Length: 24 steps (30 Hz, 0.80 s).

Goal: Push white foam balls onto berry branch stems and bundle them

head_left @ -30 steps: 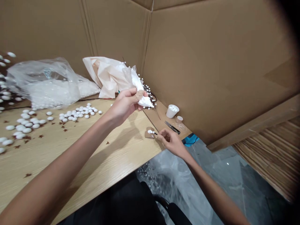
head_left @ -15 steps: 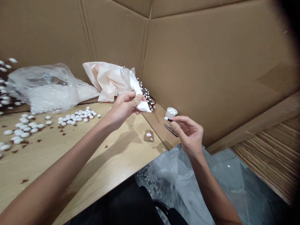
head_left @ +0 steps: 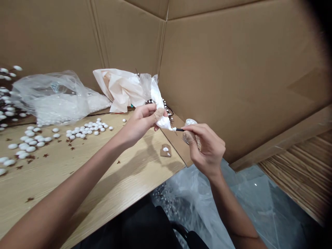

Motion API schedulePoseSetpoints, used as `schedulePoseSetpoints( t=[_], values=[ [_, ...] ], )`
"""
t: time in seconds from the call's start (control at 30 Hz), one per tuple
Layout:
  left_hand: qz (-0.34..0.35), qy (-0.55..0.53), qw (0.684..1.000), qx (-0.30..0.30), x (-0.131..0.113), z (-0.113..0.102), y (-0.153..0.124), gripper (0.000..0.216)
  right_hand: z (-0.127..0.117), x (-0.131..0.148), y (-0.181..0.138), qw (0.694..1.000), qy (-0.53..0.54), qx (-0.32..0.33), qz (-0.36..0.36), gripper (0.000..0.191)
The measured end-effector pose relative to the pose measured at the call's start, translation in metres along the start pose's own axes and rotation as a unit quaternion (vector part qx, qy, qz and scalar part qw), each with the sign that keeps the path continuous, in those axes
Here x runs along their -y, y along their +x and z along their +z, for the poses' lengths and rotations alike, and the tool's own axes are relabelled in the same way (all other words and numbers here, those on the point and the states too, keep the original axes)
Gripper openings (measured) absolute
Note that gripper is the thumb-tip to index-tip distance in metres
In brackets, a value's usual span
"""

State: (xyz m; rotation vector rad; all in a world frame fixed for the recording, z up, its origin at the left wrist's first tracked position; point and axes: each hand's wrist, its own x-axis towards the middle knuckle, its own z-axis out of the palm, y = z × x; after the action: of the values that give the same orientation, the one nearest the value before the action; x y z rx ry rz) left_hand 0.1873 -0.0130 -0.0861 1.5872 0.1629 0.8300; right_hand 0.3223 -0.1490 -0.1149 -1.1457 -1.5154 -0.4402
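Note:
My left hand [head_left: 146, 121] grips a clear plastic piping bag [head_left: 158, 98] filled with white paste, its narrow tip pointing down to the right. My right hand [head_left: 206, 147] pinches a thin black stick [head_left: 179, 129]; what sort of tool it is I cannot tell. White paste at the stick's end touches the bag's tip. Tan tape wraps both thumbs. Below the bag lies a small brown cardboard piece [head_left: 165, 150] with white paste on it. Behind my right fingers stands a white cup [head_left: 191, 121], mostly hidden, and metal scissors or pliers [head_left: 185, 139] show partly.
White oval beads [head_left: 86, 129] and small brown stars [head_left: 46, 155] lie across the wooden table [head_left: 116, 186]. A clear bag of white beads [head_left: 61, 103] and a crumpled pale bag [head_left: 120, 86] sit along the cardboard wall [head_left: 220, 69]. Plastic sheeting [head_left: 193, 193] covers some floor.
My right hand has moved left and brought the stick's end against the bag's tip. My left hand has shifted slightly right and down with the bag.

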Motion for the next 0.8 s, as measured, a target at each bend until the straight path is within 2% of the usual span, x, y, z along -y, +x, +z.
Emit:
schedulePoseSetpoints(
  t=[0.17, 0.8],
  values=[
    [-0.013, 0.001, 1.0, 0.008, 0.004, 0.002, -0.001, 0.021, 0.0, 0.0, -0.001, 0.999, 0.011, 0.015, 0.031, 0.018],
    [-0.039, -0.017, 0.999, 0.01, 0.007, 0.005, -0.001, 0.016, 0.003, -0.012, -0.005, 0.996, 0.035, 0.05, 0.062, 0.015]
  ],
)
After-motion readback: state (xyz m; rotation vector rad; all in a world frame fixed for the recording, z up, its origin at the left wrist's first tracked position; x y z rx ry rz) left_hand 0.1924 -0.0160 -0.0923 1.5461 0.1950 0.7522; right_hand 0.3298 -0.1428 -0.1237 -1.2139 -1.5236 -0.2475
